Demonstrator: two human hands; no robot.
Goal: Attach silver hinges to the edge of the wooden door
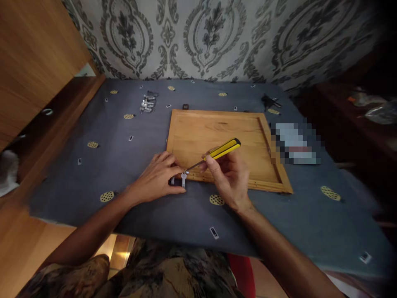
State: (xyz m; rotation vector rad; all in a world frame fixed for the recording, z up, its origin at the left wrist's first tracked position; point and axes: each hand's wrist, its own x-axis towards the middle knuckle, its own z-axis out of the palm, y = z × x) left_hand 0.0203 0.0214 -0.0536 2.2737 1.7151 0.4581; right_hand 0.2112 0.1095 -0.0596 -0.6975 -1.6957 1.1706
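Observation:
My right hand [231,176] is closed round a screwdriver with a yellow and black handle [223,149]. Its thin shaft slants down to the left, and the tip meets a small metal hinge [184,177] at the near left corner of a wooden panel [214,136]. Thumb and fingers of my left hand [161,174] grip that hinge from the left and press it against the panel's edge. The panel lies flat, with a raised frame round its border. Whether a screw sits under the tip is too small to tell.
Several metal hinges [148,102] lie in a heap at the back left of the blue patterned cloth [124,157]. A small black object [185,106] sits behind the panel. At the back right is a dark tool-like item [269,101], and a blurred-out object [294,142] lies right of the panel.

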